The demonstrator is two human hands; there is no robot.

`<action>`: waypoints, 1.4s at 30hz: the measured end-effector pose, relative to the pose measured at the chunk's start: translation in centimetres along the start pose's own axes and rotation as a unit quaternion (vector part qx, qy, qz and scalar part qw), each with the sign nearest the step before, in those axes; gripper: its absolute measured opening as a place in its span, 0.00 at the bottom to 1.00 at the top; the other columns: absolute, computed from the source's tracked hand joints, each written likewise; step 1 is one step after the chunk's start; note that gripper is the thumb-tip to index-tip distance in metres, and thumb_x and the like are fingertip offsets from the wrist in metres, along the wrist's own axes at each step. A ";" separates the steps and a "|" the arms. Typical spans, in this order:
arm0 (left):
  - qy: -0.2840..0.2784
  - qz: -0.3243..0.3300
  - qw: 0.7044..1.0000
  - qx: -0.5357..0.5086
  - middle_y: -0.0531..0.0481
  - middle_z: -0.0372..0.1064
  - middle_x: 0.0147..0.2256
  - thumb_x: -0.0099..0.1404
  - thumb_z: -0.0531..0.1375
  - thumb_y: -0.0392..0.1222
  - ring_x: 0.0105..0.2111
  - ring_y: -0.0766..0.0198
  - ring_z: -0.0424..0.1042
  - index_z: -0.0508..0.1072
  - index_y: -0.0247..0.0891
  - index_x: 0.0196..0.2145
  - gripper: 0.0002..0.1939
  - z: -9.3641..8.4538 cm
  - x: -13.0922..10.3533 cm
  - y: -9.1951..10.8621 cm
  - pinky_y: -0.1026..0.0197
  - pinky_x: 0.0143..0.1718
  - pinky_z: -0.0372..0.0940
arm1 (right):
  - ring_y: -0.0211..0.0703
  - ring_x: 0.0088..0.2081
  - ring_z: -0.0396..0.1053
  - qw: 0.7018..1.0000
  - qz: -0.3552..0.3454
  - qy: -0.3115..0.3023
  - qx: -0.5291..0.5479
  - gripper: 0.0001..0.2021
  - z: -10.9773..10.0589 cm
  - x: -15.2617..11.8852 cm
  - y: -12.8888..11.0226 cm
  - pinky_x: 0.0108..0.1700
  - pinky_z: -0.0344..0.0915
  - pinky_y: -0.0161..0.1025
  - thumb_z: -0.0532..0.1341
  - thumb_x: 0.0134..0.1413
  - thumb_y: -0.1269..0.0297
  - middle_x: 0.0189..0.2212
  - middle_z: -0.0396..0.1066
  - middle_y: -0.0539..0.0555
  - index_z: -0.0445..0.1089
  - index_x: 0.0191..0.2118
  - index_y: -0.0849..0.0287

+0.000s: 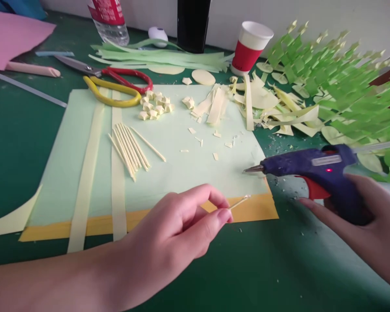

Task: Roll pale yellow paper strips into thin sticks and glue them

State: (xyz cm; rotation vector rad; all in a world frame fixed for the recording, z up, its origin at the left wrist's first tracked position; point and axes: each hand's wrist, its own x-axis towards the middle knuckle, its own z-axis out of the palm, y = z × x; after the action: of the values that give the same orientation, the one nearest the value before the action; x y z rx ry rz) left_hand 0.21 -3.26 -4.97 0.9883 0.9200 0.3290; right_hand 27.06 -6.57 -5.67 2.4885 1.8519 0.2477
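Between thumb and fingers my left hand [195,225] pinches a thin rolled paper stick [238,202], whose tip has a small pale blob. My right hand [373,216] grips a dark blue glue gun [308,162] with a red trigger. The gun's nozzle points left, a little above the stick's tip and apart from it. On the pale green paper sheet [169,169] lies a bundle of similar paper sticks [130,147]. Behind them sits a cluster of small folded paper stars [154,105]. Two long pale paper strips [87,177] cross the sheet's left side.
Scissors [117,86] with red and yellow handles lie at the back left. Paper scraps [276,104] spread near a paper cup [250,47]. Several green paper stems with stars [344,82] stand at right. A bottle [110,21] and green strips [159,56] are at the back.
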 end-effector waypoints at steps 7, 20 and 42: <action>-0.005 0.035 0.999 0.030 0.64 0.43 0.15 0.67 0.50 0.51 0.17 0.70 0.41 0.62 0.42 0.32 0.12 -0.2 -0.4 0.0 0.61 0.19 0.40 | 0.49 0.20 0.66 0.980 -0.140 0.138 -0.040 0.40 -1.8 0.8 -1.6 0.13 0.57 0.41 0.32 0.52 0.27 0.33 0.71 0.63 0.65 0.35 0.57; -0.044 0.059 0.996 0.053 0.63 0.45 0.15 0.69 0.49 0.50 0.18 0.69 0.44 0.60 0.42 0.33 0.11 -0.6 -0.9 0.3 0.64 0.19 0.42 | 0.36 0.30 0.65 0.886 -0.421 -0.029 0.190 0.06 -7.7 9.8 -16.7 0.33 0.62 0.35 0.59 0.55 0.74 0.31 0.72 0.52 0.75 0.33 0.63; -0.034 0.061 0.993 0.100 0.63 0.50 0.16 0.71 0.46 0.47 0.19 0.69 0.49 0.59 0.41 0.34 0.10 -0.6 -1.4 1.1 0.65 0.23 0.50 | 0.38 0.38 0.70 0.857 -0.435 -0.025 0.276 0.06 -7.0 11.2 -20.1 0.44 0.70 0.40 0.63 0.57 0.67 0.39 0.72 0.54 0.73 0.38 0.64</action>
State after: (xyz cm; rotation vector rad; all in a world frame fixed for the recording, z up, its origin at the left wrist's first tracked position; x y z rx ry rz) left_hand -0.94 -3.22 -3.44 1.2358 0.8445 0.3085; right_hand 10.11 9.49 0.08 1.5157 3.0797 -0.4284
